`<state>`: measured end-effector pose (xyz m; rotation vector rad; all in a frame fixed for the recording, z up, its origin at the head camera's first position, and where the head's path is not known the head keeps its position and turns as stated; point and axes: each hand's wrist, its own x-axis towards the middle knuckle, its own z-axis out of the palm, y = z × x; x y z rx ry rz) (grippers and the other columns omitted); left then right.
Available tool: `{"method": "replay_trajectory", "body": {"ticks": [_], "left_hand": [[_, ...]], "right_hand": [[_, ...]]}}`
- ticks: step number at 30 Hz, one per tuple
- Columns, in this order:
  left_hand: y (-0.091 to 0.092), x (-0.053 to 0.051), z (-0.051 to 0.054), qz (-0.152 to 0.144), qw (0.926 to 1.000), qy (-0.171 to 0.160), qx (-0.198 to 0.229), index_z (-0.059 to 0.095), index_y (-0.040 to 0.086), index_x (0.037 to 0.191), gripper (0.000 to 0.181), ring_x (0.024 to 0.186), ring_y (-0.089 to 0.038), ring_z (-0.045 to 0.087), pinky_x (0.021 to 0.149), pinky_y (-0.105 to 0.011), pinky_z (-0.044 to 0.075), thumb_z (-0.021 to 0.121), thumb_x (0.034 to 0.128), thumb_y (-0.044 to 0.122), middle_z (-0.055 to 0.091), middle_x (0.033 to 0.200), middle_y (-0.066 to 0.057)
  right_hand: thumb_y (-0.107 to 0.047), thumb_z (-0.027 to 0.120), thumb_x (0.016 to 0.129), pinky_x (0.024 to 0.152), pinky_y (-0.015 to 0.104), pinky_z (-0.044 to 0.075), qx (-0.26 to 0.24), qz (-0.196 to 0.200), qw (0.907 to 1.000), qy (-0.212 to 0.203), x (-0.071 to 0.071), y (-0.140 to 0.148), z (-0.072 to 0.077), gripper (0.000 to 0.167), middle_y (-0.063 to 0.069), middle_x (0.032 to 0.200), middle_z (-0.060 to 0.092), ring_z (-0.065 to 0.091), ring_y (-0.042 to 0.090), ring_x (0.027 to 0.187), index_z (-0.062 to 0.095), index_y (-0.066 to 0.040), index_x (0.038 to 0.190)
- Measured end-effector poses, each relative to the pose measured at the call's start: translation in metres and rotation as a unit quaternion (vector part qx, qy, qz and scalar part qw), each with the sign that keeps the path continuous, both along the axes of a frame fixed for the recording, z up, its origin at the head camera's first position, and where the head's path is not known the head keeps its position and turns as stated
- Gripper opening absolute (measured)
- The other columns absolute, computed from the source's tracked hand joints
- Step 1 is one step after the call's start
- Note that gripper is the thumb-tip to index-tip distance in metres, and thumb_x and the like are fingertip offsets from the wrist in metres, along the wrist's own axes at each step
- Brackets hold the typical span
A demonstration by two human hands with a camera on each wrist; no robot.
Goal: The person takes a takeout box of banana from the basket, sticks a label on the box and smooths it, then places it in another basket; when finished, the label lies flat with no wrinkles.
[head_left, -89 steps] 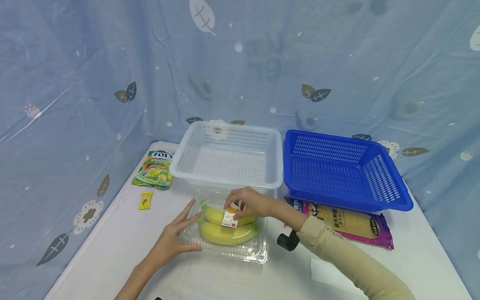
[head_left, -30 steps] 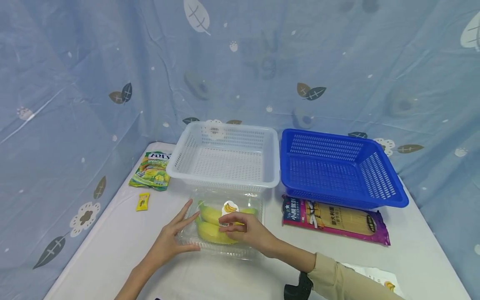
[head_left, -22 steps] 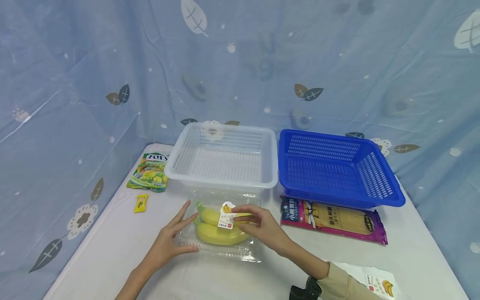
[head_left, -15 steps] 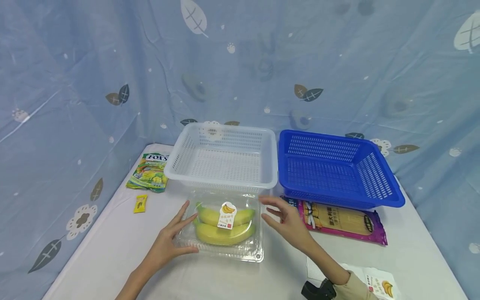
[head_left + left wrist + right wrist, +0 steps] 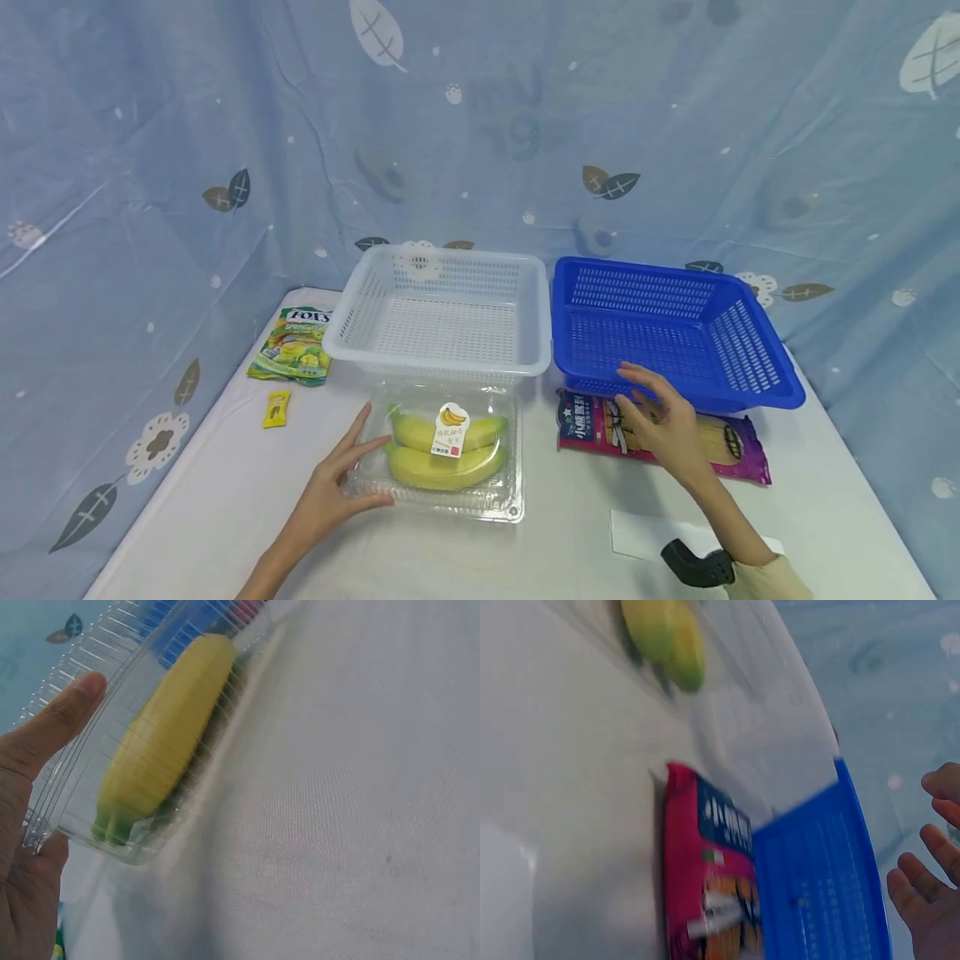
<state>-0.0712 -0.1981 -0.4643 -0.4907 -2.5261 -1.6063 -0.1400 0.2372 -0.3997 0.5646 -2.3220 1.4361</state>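
Observation:
A clear plastic clamshell box (image 5: 487,505) with two bananas (image 5: 446,468) inside sits on the white table. On its lid lies a white label (image 5: 451,432) with a banana picture. My left hand (image 5: 318,504) holds the box's left side, thumb at the front and fingers toward the lid. The left wrist view shows the thumb and another finger against the box's ridged edge. My right hand (image 5: 667,429) hovers over a pack of pasta (image 5: 585,421), fingers loosely bent and holding nothing. In the right wrist view its fingers (image 5: 930,874) are apart from everything.
A white basket (image 5: 442,365) stands behind the box, with a blue basket (image 5: 787,387) beside it. Green FOX'S bags (image 5: 292,346) and a small yellow packet (image 5: 276,409) lie at left. A white paper sheet (image 5: 641,533) lies partly under the right forearm.
My right hand has left the label on the lid and moved right, over the pasta pack. The label stays flat on the box. My left hand keeps its place.

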Motion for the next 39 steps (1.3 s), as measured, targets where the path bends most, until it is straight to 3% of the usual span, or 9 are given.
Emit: {"method": "replay_trajectory", "body": {"ticks": [8,12,16,19,23,26,33,36,39], "left_hand": [[0.003,0.003,-0.004,0.001,0.9943,0.023,0.104,0.065,-0.001,0.094,0.035,0.141,-0.002,0.021,0.107,-0.015,0.025,0.084,0.0640,-0.003,0.023,0.157,-0.013],[0.006,0.006,-0.005,0.011,0.9909,0.022,0.132,0.063,-0.001,0.085,0.030,0.140,-0.002,0.024,0.107,-0.017,0.027,0.083,0.0630,-0.008,0.027,0.155,-0.015],[0.008,0.007,-0.004,0.017,0.9900,0.015,0.139,0.062,-0.001,0.081,0.029,0.140,-0.002,0.025,0.106,-0.017,0.028,0.083,0.0624,-0.007,0.030,0.154,-0.015],[0.009,0.007,-0.003,0.019,0.9900,0.011,0.139,0.061,-0.001,0.079,0.029,0.139,-0.002,0.027,0.106,-0.017,0.030,0.084,0.0615,-0.008,0.031,0.153,-0.015],[0.012,0.008,0.001,0.029,0.9906,-0.006,0.133,0.061,-0.002,0.078,0.029,0.137,0.000,0.028,0.105,-0.018,0.031,0.085,0.0616,-0.005,0.033,0.153,-0.014],[0.015,0.008,0.007,0.041,0.9907,-0.035,0.125,0.062,-0.002,0.079,0.029,0.137,0.003,0.028,0.105,-0.016,0.030,0.086,0.0630,0.000,0.034,0.153,-0.008],[0.028,0.013,0.025,0.064,0.9866,-0.103,0.108,0.063,-0.003,0.082,0.032,0.142,-0.014,0.025,0.102,-0.010,0.029,0.087,0.0635,0.006,0.034,0.153,0.002],[0.034,0.016,0.033,0.063,0.9854,-0.115,0.109,0.063,-0.002,0.082,0.031,0.142,-0.024,0.023,0.103,-0.012,0.029,0.087,0.0638,0.005,0.033,0.153,0.004],[0.039,0.018,0.042,0.061,0.9858,-0.114,0.107,0.063,-0.001,0.081,0.030,0.142,-0.025,0.024,0.106,-0.024,0.031,0.087,0.0643,0.006,0.034,0.153,0.005]], "right_hand": [[0.008,0.065,0.087,0.092,0.005,0.038,0.070,-0.084,0.9938,0.017,-0.005,0.047,0.004,0.034,0.024,0.132,0.052,0.041,-0.011,0.120,0.059,0.008,0.120],[0.003,0.068,0.085,0.092,0.001,0.031,0.143,-0.124,0.9802,0.060,-0.009,0.071,0.006,0.030,0.024,0.130,0.054,0.049,0.017,0.125,0.062,0.006,0.115],[-0.004,0.070,0.084,0.107,0.041,0.038,0.206,-0.158,0.9630,0.075,-0.011,0.097,0.007,0.031,0.029,0.131,0.051,0.044,0.053,0.118,0.063,0.006,0.113],[-0.018,0.068,0.089,0.097,0.074,0.025,0.255,-0.185,0.9487,0.023,-0.011,0.119,0.007,0.038,0.032,0.138,0.041,0.032,0.057,0.126,0.060,0.007,0.116],[-0.040,0.062,0.092,0.094,0.079,0.018,0.313,-0.206,0.9234,-0.083,-0.011,0.148,0.006,0.059,0.035,0.149,0.020,0.015,0.059,0.133,0.052,0.009,0.123],[-0.045,0.060,0.092,0.090,0.081,0.017,0.320,-0.191,0.9155,-0.152,-0.012,0.167,0.006,0.068,0.038,0.150,0.007,0.010,0.064,0.130,0.048,0.012,0.126],[-0.047,0.061,0.091,0.084,0.078,0.031,0.314,-0.170,0.9080,-0.220,-0.015,0.193,0.009,0.077,0.041,0.147,0.007,0.021,0.069,0.121,0.045,0.020,0.127],[-0.046,0.065,0.088,0.067,0.053,0.051,0.329,-0.173,0.9058,-0.203,-0.017,0.197,0.011,0.075,0.043,0.143,0.018,0.053,0.054,0.093,0.049,0.019,0.125],[-0.044,0.070,0.085,0.049,0.029,0.033,0.343,-0.178,0.9052,-0.176,-0.019,0.200,0.010,0.071,0.044,0.136,0.029,0.042,0.025,0.057,0.056,0.016,0.119]]}}
